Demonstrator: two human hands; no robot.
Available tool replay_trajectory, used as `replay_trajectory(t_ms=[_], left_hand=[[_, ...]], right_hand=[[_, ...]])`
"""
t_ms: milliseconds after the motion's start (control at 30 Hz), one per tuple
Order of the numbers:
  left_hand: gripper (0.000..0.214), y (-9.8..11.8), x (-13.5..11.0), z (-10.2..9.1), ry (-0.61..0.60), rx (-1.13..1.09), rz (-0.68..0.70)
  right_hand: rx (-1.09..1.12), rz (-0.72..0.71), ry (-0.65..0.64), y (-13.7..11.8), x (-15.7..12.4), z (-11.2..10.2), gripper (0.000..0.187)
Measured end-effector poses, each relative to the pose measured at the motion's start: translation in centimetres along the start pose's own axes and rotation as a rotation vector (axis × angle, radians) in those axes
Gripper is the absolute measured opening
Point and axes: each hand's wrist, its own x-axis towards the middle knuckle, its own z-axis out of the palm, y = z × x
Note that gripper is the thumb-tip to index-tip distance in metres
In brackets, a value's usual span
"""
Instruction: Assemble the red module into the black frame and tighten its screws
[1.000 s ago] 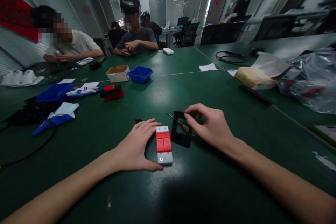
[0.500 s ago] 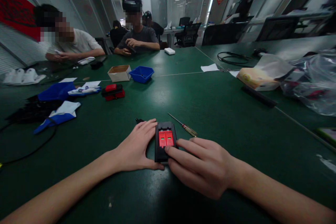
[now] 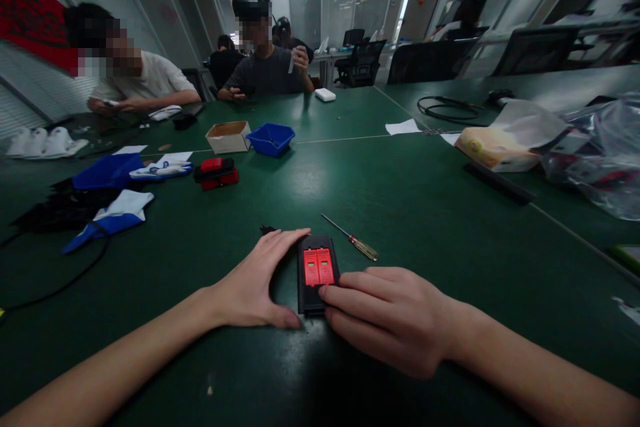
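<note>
A black case with two red modules (image 3: 319,267), each with a small green window, lies on the green table in front of me. My left hand (image 3: 253,280) arches beside its left edge, thumb and fingers spread, with a fingertip near the top corner. Bent and close together, the fingers of my right hand (image 3: 395,317) press on the lower right edge of the case; its thumb is hard to make out. Just beyond, a screwdriver (image 3: 363,248) with a clear yellowish handle lies at a slant.
Further left are a red and black device (image 3: 217,175), a blue bin (image 3: 271,140), an open cardboard box (image 3: 227,138) and blue-white gloves (image 3: 113,219). Plastic bags (image 3: 600,153) and a black strip (image 3: 500,184) lie right. Two people (image 3: 265,67) sit across the table.
My left thumb has come away from the bottom of the case, and that hand has opened. The case sits slightly lower and flatter. A person opposite has raised one hand holding a thin strip.
</note>
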Motion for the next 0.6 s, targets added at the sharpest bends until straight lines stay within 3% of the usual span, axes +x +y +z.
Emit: replay_trajectory(t_ms=[167, 400, 600], left_hand=[[0.106, 0.2, -0.1, 0.0, 0.033, 0.018, 0.029], [0.109, 0.6, -0.1, 0.0, 0.013, 0.094, 0.075], [0.111, 0.7, 0.2, -0.1, -0.022, 0.110, 0.048]], right_hand=[[0.050, 0.002, -0.042, -0.3, -0.1, 0.1, 0.033], [0.050, 0.020, -0.097, -0.2, -0.6, 0.8, 0.028], [0.012, 0.079, -0.006, 0.2, -1.4, 1.3, 0.018]])
